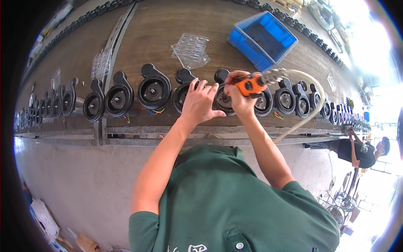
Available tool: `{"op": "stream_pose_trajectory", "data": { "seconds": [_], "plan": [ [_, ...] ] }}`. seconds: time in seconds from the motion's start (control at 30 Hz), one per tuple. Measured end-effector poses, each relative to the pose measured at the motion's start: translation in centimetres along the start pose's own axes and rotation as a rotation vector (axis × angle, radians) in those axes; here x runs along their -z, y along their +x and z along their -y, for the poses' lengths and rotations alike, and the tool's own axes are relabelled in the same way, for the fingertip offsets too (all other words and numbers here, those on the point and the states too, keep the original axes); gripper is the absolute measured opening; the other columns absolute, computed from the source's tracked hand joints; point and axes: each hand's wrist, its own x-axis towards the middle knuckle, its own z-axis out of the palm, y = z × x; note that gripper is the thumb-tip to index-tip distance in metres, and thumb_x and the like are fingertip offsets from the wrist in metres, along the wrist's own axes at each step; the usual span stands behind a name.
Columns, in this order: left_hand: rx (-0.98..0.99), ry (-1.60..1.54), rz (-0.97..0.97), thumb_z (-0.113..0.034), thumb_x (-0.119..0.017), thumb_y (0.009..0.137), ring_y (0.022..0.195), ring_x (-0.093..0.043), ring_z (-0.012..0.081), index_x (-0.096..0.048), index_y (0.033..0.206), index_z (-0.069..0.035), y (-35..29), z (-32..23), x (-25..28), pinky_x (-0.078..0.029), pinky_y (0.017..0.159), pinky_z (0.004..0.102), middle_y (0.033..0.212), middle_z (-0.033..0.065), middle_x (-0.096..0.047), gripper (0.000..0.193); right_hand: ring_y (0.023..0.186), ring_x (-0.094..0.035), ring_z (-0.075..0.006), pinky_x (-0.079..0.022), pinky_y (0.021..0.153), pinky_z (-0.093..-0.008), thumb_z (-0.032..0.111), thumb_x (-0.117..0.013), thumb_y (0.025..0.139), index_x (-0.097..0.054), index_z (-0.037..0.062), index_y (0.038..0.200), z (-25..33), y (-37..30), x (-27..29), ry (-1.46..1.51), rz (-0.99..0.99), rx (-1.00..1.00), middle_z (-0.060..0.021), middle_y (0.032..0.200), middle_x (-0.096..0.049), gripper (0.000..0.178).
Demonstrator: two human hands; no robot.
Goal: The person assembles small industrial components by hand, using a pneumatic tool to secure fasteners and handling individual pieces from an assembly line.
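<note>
Along the near edge of a brown worktable [157, 44] stands a row of black round housings, each with a snail-like spout, like blower casings. My left hand [199, 103] rests with fingers spread between two of them, thumb by the lower rim of the black blower housing [223, 110] in front of me. My right hand [240, 100] is closed around an orange air screwdriver [251, 85] above that housing. A pale air hose [322, 98] curves away from the tool to the right. The screwdriver's tip is hidden by my hand.
A blue plastic crate [256, 49] stands farther back on the table. Clear plastic trays [191, 48] lie left of it. Coloured wires [156, 111] poke out below some housings. At the far right, another person [357, 151] works at the table's edge.
</note>
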Motion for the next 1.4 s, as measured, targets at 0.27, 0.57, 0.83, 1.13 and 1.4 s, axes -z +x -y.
{"op": "stream_pose_trajectory", "data": {
  "seconds": [0.27, 0.57, 0.83, 1.13, 1.4],
  "plan": [
    [-0.091, -0.041, -0.037, -0.064, -0.085, 0.066, 0.127, -0.059, 0.0334, -0.08, 0.101, -0.015, -0.4, 0.6, -0.4, -0.033, 0.118, 0.0577, 0.114, 0.0126, -0.07, 0.06, 0.066, -0.064, -0.0129, -0.052, 0.058, -0.0242, -0.011, -0.056, 0.082, -0.062, -0.0049, 0.104, 0.3, 2.7, 3.1, 0.044, -0.127, 0.069, -0.0113, 0.089, -0.068, 0.024],
    [-0.089, -0.074, -0.042, -0.063, -0.085, 0.067, 0.128, -0.058, 0.033, -0.081, 0.098, -0.015, -0.3, 0.7, -0.5, -0.032, 0.119, 0.0569, 0.115, 0.0137, -0.071, 0.058, 0.064, -0.063, -0.0131, -0.051, 0.056, -0.0247, -0.011, -0.055, 0.081, -0.062, -0.0037, 0.103, -0.8, 3.1, 3.0, 0.065, -0.141, 0.045, -0.0107, 0.089, -0.067, 0.023],
    [-0.08, -0.072, -0.064, -0.06, -0.087, 0.067, 0.128, -0.057, 0.0323, -0.081, 0.096, -0.014, -0.2, 0.6, -0.5, -0.032, 0.119, 0.0558, 0.113, 0.0127, -0.071, 0.055, 0.071, -0.066, -0.0126, -0.055, 0.064, -0.0258, -0.008, -0.062, 0.078, -0.065, -0.0035, 0.097, -1.5, 3.2, 3.0, 0.019, -0.016, 0.042, -0.0085, 0.086, -0.069, 0.02],
    [-0.066, -0.104, -0.018, -0.058, -0.088, 0.066, 0.129, -0.058, 0.0338, -0.08, 0.1, -0.014, -0.3, 0.6, 0.1, -0.034, 0.119, 0.0559, 0.12, 0.0162, -0.072, 0.056, 0.083, -0.066, -0.0141, -0.057, 0.071, -0.0274, -0.01, -0.062, 0.08, -0.061, -0.0017, 0.103, -1.4, 2.7, 3.3, 0.016, 0.041, 0.0, -0.0092, 0.091, -0.066, 0.024],
    [-0.065, -0.092, -0.01, -0.058, -0.089, 0.065, 0.128, -0.058, 0.0337, -0.08, 0.1, -0.015, -0.2, 0.7, 0.0, -0.034, 0.119, 0.0559, 0.118, 0.0153, -0.072, 0.056, 0.073, -0.067, -0.0134, -0.056, 0.063, -0.0268, -0.009, -0.061, 0.077, -0.064, -0.0033, 0.091, -1.8, 3.3, 2.6, -0.013, 0.038, 0.045, -0.0089, 0.083, -0.069, 0.015]
  ]
}}
